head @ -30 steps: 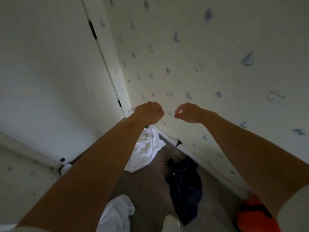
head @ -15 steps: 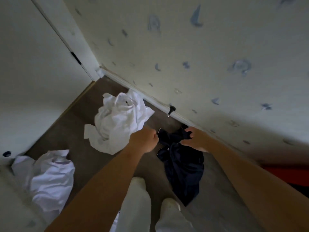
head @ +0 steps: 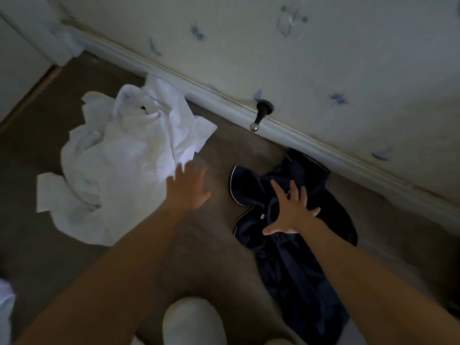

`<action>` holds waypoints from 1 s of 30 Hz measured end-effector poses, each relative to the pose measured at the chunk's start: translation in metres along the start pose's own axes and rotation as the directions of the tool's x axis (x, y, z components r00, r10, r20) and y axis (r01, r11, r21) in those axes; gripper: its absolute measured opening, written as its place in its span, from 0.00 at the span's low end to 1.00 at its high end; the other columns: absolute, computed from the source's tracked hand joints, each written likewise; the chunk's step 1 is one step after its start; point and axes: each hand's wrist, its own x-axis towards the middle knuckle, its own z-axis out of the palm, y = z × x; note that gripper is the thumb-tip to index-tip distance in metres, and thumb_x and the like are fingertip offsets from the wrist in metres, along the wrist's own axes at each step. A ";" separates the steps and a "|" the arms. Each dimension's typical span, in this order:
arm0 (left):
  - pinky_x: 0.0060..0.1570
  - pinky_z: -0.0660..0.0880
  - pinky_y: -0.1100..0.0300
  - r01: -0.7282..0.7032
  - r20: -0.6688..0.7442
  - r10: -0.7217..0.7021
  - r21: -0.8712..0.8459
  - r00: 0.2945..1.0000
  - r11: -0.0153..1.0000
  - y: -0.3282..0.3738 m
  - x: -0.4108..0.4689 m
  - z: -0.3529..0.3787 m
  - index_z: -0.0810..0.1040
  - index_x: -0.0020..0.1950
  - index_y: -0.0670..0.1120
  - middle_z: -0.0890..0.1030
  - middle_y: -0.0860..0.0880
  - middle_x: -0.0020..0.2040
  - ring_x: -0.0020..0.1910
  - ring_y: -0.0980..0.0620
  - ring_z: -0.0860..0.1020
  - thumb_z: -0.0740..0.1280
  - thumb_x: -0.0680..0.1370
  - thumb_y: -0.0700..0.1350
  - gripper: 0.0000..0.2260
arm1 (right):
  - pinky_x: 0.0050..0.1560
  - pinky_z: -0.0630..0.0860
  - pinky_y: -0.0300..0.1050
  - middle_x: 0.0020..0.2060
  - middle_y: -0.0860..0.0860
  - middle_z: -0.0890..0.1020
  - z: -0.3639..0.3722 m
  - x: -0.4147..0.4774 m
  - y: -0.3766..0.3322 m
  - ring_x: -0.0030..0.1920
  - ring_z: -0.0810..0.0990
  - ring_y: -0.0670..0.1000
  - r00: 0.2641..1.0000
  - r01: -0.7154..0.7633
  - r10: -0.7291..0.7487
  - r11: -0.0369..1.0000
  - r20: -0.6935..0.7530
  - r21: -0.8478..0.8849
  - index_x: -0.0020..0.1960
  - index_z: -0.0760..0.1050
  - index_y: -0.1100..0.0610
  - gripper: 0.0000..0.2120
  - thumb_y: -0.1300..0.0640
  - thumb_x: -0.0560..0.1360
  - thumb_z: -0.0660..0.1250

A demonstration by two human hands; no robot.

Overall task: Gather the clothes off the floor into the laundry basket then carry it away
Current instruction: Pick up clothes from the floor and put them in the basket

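A home: patterned wallpaper (head: 323, 58); skirting board (head: 199, 92); door stop (head: 260, 115); carpet (head: 236, 145).

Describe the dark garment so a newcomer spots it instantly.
Follow the white baseboard down past the doorstop. The navy garment lies crumpled on the carpet against it, under the open right hand. Unlike the white shirt, it's dark with thin white piping.

Floor (head: 249, 150): brown carpet, running up to the baseboard (head: 293, 135) of the papered wall.
White garment (head: 119, 160): crumpled on the floor left of the doorstop (head: 260, 114), one edge touching the baseboard.
Dark navy garment (head: 298, 257): heaped on the floor below and right of the doorstop, its top edge against the baseboard.
White cloth (head: 5, 302): partly seen at the left edge.
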 end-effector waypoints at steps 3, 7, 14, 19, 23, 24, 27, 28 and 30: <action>0.69 0.54 0.30 0.115 -0.063 -0.110 0.077 0.992 0.990 -0.041 0.048 0.036 0.48 0.80 0.53 0.42 0.40 0.80 0.77 0.31 0.44 0.62 0.74 0.67 0.41 | 0.64 0.46 0.81 0.72 0.51 0.23 0.017 0.044 0.010 0.73 0.25 0.63 0.998 -0.030 0.027 0.998 -0.057 -0.050 0.72 0.25 0.36 0.67 0.38 0.58 0.79; 0.65 0.37 0.26 0.258 -0.304 -0.251 -0.016 0.919 0.966 -0.095 0.086 0.062 0.43 0.78 0.61 0.40 0.48 0.80 0.78 0.40 0.41 0.53 0.67 0.80 0.46 | 0.64 0.51 0.81 0.70 0.51 0.20 0.027 0.068 0.025 0.72 0.25 0.64 0.996 -0.087 0.088 0.995 -0.029 0.041 0.71 0.24 0.35 0.68 0.37 0.57 0.79; 0.62 0.70 0.41 0.293 -0.018 -0.295 -0.070 0.955 0.953 -0.109 0.072 0.077 0.48 0.78 0.58 0.60 0.43 0.70 0.66 0.37 0.66 0.74 0.69 0.59 0.46 | 0.65 0.68 0.67 0.73 0.54 0.38 0.033 0.075 0.007 0.73 0.44 0.66 0.989 -0.129 0.134 0.988 -0.064 0.084 0.74 0.41 0.41 0.58 0.49 0.59 0.79; 0.53 0.73 0.52 0.052 -0.115 -0.043 0.076 0.992 0.996 -0.100 0.088 0.081 0.62 0.73 0.49 0.74 0.45 0.59 0.53 0.44 0.77 0.65 0.77 0.50 0.26 | 0.53 0.78 0.56 0.67 0.57 0.50 0.039 0.079 -0.009 0.66 0.57 0.64 0.985 -0.100 0.104 0.994 -0.138 0.038 0.67 0.57 0.50 0.41 0.57 0.62 0.77; 0.55 0.74 0.51 -0.021 -0.120 -0.002 -0.197 0.993 0.980 -0.085 0.084 0.081 0.74 0.62 0.44 0.79 0.41 0.54 0.53 0.41 0.79 0.64 0.78 0.41 0.12 | 0.48 0.78 0.52 0.67 0.59 0.56 0.044 0.081 -0.020 0.62 0.64 0.63 0.981 -0.063 0.052 0.996 -0.190 -0.056 0.64 0.63 0.54 0.29 0.62 0.69 0.72; 0.55 0.74 0.52 -0.042 -0.117 0.014 -0.237 0.993 0.971 -0.082 0.082 0.079 0.76 0.59 0.42 0.80 0.41 0.53 0.53 0.41 0.79 0.65 0.77 0.40 0.10 | 0.47 0.76 0.52 0.67 0.59 0.57 0.045 0.081 -0.022 0.62 0.66 0.63 0.979 -0.054 0.039 0.996 -0.199 -0.074 0.65 0.64 0.54 0.27 0.62 0.70 0.71; 0.55 0.72 0.56 -0.012 -0.074 -0.012 -0.312 0.997 0.950 -0.072 0.079 0.071 0.78 0.60 0.41 0.80 0.42 0.57 0.58 0.42 0.78 0.65 0.78 0.40 0.11 | 0.47 0.76 0.52 0.67 0.59 0.61 0.044 0.084 -0.024 0.60 0.69 0.63 0.973 -0.014 -0.008 0.995 -0.229 -0.098 0.65 0.66 0.54 0.23 0.59 0.73 0.69; 0.55 0.71 0.57 0.003 -0.042 -0.017 -0.316 0.999 0.949 -0.068 0.078 0.068 0.77 0.62 0.43 0.78 0.42 0.61 0.60 0.43 0.77 0.64 0.78 0.40 0.13 | 0.47 0.76 0.52 0.66 0.59 0.62 0.043 0.084 -0.025 0.59 0.70 0.62 0.972 -0.009 -0.015 0.995 -0.235 -0.098 0.65 0.67 0.54 0.22 0.58 0.73 0.68; 0.52 0.68 0.60 -0.017 -0.039 0.005 -0.310 0.999 0.951 -0.064 0.075 0.064 0.76 0.64 0.44 0.74 0.42 0.66 0.61 0.43 0.75 0.64 0.78 0.40 0.14 | 0.46 0.76 0.51 0.65 0.58 0.63 0.039 0.082 -0.026 0.59 0.71 0.62 0.969 -0.001 -0.020 0.996 -0.246 -0.085 0.65 0.68 0.54 0.21 0.57 0.73 0.67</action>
